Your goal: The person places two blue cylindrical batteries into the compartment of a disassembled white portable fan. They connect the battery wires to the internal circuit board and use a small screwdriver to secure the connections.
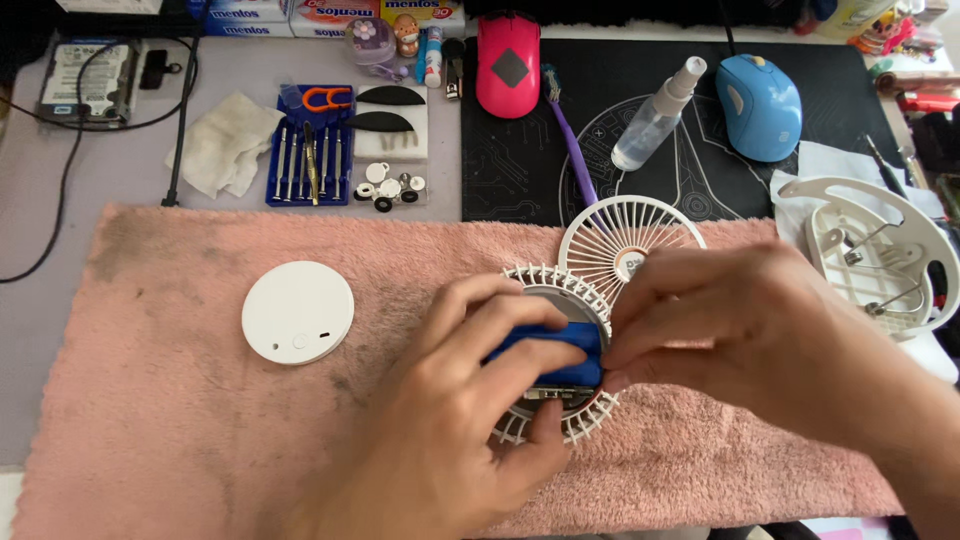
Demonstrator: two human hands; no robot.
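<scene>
Both hands grip one blue cylindrical battery (548, 352): the left hand (470, 400) wraps it, the right hand (740, 330) pinches its end, over the white plastic fan housing (560, 425). Steadying the housing would help. Beyond the hands, white-and-blue sweet packets (250, 18) line the counter (130, 160) edge.

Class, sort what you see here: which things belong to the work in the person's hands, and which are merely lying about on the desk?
In the work:
left hand
right hand
blue cylinder, gripped by both
white ribbed fan housing beneath it
white fan grille just behind

Lying about:
white round cover
screwdriver set
pink mouse
blue mouse
spray bottle
crumpled tissue
</scene>
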